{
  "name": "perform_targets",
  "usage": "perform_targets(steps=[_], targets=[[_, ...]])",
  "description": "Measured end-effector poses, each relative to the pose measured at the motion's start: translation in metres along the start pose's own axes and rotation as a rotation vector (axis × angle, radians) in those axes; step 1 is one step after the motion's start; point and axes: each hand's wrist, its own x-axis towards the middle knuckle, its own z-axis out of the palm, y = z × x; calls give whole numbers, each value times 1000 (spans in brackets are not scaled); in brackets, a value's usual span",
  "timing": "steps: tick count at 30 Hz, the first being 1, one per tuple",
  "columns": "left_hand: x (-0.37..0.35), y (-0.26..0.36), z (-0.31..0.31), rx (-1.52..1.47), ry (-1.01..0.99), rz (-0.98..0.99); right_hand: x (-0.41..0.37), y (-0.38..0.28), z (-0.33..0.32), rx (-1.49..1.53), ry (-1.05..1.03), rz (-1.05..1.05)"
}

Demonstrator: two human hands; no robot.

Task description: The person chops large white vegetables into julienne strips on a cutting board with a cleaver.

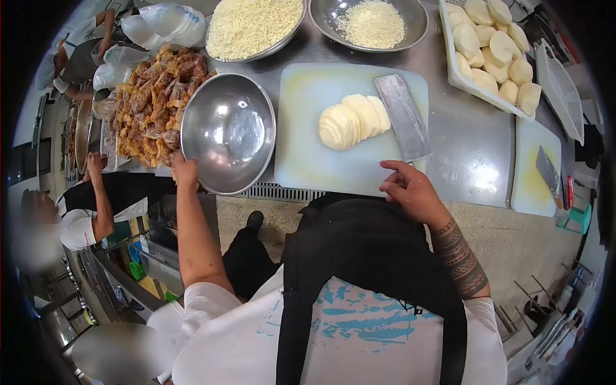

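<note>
My left hand (186, 172) grips the near left rim of a shiny steel bowl (228, 131), which has nothing inside. Its fingertips are partly hidden at the rim. At the front right edge of the white cutting board (298, 170), my right hand (407, 186) is held with fingers apart and nothing in it. On the board lies a fanned stack of pale, peeled potato slices (353, 122). Right of the slices rests a wide-bladed cleaver (403, 119), just beyond my right fingertips.
A heap of browned meat pieces (151, 106) lies left of the bowl. Behind are two steel bowls of finely diced pale food (253, 29) (371, 25). A white basket (455, 67) holds peeled potatoes. A second board (529, 186) bears a knife (548, 173). Other people stand at left.
</note>
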Motion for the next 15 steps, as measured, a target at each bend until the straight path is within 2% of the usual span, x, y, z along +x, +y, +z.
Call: perform_targets(steps=[3,5,7,9,10,11,12,13,14,15], targets=[[-3,13,15,-77,59,-6,-7,9,-8,21,85,31],[6,13,14,42,119,-10,-13,20,-16,8,136,38],[-10,40,13,145,125,14,-15,42,-23,-14,289,21],[-43,82,25,675,669,668,-17,57,-27,-104,354,24],[-63,99,36,671,660,676,-17,61,-27,-232,442,24],[-87,115,51,370,444,638,-18,66,-26,-361,529,26],[-114,127,72,73,224,584,-18,69,-23,-360,540,35],[-148,136,103,-129,70,611,-15,70,-18,-477,586,-9],[-175,132,124,-86,-120,496,-12,72,-14,-595,627,-54],[-201,136,139,101,-308,569,-9,75,-11,-597,631,-47]])
